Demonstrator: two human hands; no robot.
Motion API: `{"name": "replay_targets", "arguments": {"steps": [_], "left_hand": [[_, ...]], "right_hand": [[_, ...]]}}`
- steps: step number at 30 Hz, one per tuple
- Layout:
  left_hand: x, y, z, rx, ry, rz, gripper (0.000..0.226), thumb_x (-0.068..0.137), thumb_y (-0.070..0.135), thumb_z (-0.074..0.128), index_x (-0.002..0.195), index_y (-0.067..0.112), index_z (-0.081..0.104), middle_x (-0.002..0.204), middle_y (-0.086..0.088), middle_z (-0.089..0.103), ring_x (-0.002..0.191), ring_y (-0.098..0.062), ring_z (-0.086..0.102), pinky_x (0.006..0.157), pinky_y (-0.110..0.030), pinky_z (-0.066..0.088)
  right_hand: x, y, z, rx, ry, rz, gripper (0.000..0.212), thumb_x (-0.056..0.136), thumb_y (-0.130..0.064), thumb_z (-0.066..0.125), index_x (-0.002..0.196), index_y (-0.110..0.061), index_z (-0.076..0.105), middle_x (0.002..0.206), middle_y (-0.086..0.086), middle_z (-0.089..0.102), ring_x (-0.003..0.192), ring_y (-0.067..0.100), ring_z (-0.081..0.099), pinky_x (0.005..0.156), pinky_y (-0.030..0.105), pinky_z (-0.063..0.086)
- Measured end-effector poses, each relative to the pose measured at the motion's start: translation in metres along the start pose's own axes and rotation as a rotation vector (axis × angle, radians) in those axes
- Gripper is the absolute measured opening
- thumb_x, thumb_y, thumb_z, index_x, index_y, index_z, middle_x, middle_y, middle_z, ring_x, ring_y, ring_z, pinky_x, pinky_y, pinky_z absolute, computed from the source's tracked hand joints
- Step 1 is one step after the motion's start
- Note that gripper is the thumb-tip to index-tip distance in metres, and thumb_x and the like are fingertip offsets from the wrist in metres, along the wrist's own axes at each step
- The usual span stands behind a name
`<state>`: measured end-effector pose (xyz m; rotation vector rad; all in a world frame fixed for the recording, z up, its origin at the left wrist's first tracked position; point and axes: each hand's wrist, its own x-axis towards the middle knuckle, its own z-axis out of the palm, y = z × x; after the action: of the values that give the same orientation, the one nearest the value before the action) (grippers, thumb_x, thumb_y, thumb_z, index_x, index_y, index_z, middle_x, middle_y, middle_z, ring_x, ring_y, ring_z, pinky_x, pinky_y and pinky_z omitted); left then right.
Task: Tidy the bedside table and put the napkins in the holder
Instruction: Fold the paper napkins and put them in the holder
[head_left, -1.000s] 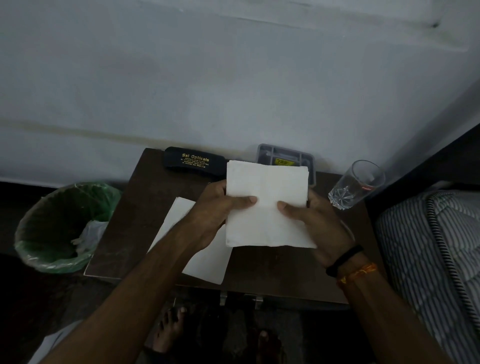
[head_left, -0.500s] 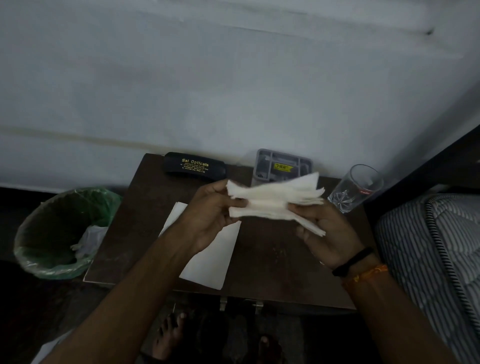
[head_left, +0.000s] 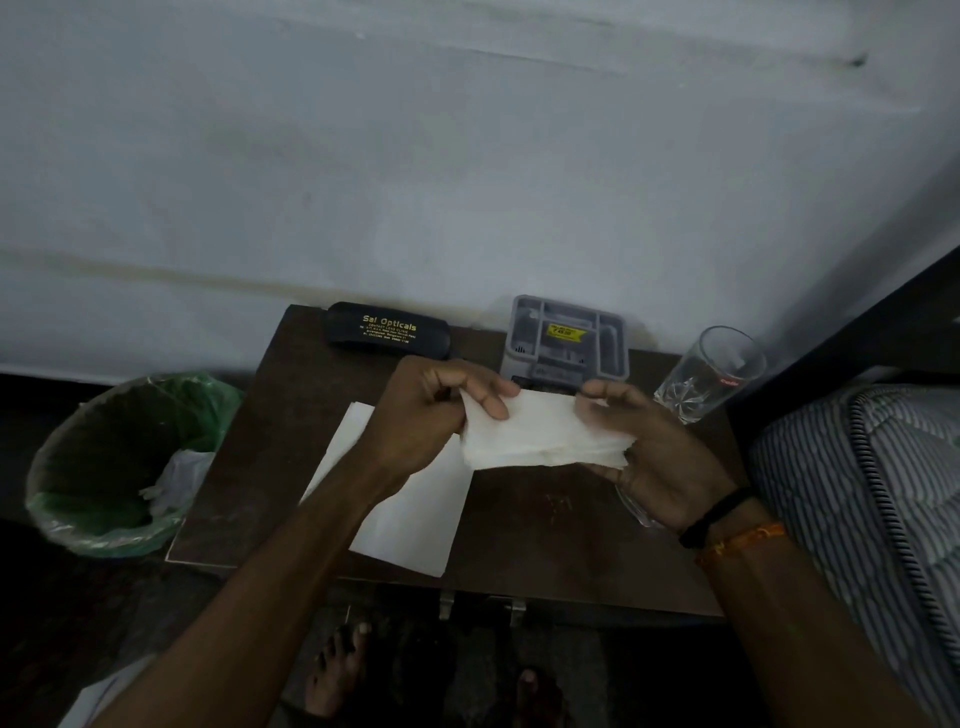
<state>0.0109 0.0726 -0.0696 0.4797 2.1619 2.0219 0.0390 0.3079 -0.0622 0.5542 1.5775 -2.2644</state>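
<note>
both hands hold a folded white paper napkin (head_left: 540, 431) in the air above the dark brown wooden table (head_left: 545, 530). the left hand (head_left: 421, 415) grips the napkin's left end, thumb on top and fingers (head_left: 488, 400) curled under the edge. the right hand (head_left: 649, 457) takes the right end, its palm under the paper and its fingers closed over the top edge; they look slightly blurred, so the exact pinch is hard to read. the napkin is doubled over into a flat strip, with several layers showing along its lower right edge.

beneath the left forearm a second flat white napkin sheet (head_left: 415, 519) lies on the table, reaching toward the front edge. at the back of the table, against the pale wall, stands a grey plastic compartment holder (head_left: 563, 338) with a yellow label inside. to its left lies a black spectacle case with gold lettering (head_left: 387, 330). a clear drinking glass (head_left: 711, 374) sits tilted at the right rear corner of the table, near the right hand but apart from it.

left of the table stands a round bin lined with a green plastic bag (head_left: 124, 467), with something pale in it. a striped grey mattress (head_left: 872, 509) borders the table on the right. a black band and an orange thread circle the right wrist.
</note>
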Motion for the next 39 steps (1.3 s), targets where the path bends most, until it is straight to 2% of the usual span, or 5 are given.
{"name": "replay_targets", "arguments": {"steps": [6, 18, 21, 32, 39], "left_hand": [[0.002, -0.007, -0.007, 0.262, -0.144, -0.047, 0.067, 0.083, -0.006, 0.067, 0.139, 0.026, 0.049, 0.142, 0.001, 0.049, 0.123, -0.019, 0.056, 0.093, -0.039, 0.056], [0.001, -0.007, 0.013, 0.508, -0.264, -0.099, 0.057, 0.085, 0.020, 0.074, 0.136, 0.025, 0.051, 0.138, 0.007, 0.056, 0.125, -0.010, 0.052, 0.101, -0.028, 0.046], [0.002, -0.006, 0.021, 0.454, -0.293, -0.108, 0.050, 0.084, 0.020, 0.074, 0.130, 0.022, 0.054, 0.131, 0.004, 0.060, 0.117, -0.011, 0.056, 0.092, -0.019, 0.048], [0.009, -0.006, 0.031, 0.186, -0.168, -0.149, 0.045, 0.093, 0.016, 0.063, 0.135, 0.022, 0.051, 0.132, 0.003, 0.061, 0.118, -0.009, 0.060, 0.095, -0.033, 0.055], [0.010, -0.009, 0.046, 0.000, 0.021, -0.287, 0.044, 0.096, 0.029, 0.057, 0.139, 0.024, 0.045, 0.134, 0.002, 0.058, 0.116, -0.017, 0.059, 0.098, -0.047, 0.053]], "right_hand": [[0.000, -0.003, 0.006, -0.314, 0.263, -0.436, 0.056, 0.077, 0.004, 0.075, 0.128, -0.012, 0.056, 0.115, -0.002, 0.067, 0.099, 0.013, 0.066, 0.069, 0.017, 0.055], [-0.020, 0.011, 0.015, -1.284, 0.114, -0.724, 0.066, 0.079, -0.019, 0.075, 0.138, -0.031, 0.046, 0.109, 0.001, 0.070, 0.087, 0.019, 0.065, 0.069, 0.014, 0.046], [-0.020, 0.011, 0.013, -1.254, 0.082, -0.815, 0.066, 0.079, -0.018, 0.077, 0.137, -0.030, 0.047, 0.118, -0.003, 0.068, 0.095, 0.008, 0.063, 0.076, -0.001, 0.039], [-0.007, 0.012, 0.002, -0.619, -0.006, -0.503, 0.075, 0.071, -0.016, 0.085, 0.132, -0.024, 0.044, 0.123, -0.006, 0.065, 0.107, 0.010, 0.066, 0.082, 0.033, 0.060], [0.003, 0.030, 0.015, -0.587, -0.056, -0.408, 0.034, 0.097, -0.010, 0.056, 0.128, -0.019, 0.048, 0.127, -0.005, 0.062, 0.112, 0.010, 0.063, 0.091, 0.033, 0.055]]}}
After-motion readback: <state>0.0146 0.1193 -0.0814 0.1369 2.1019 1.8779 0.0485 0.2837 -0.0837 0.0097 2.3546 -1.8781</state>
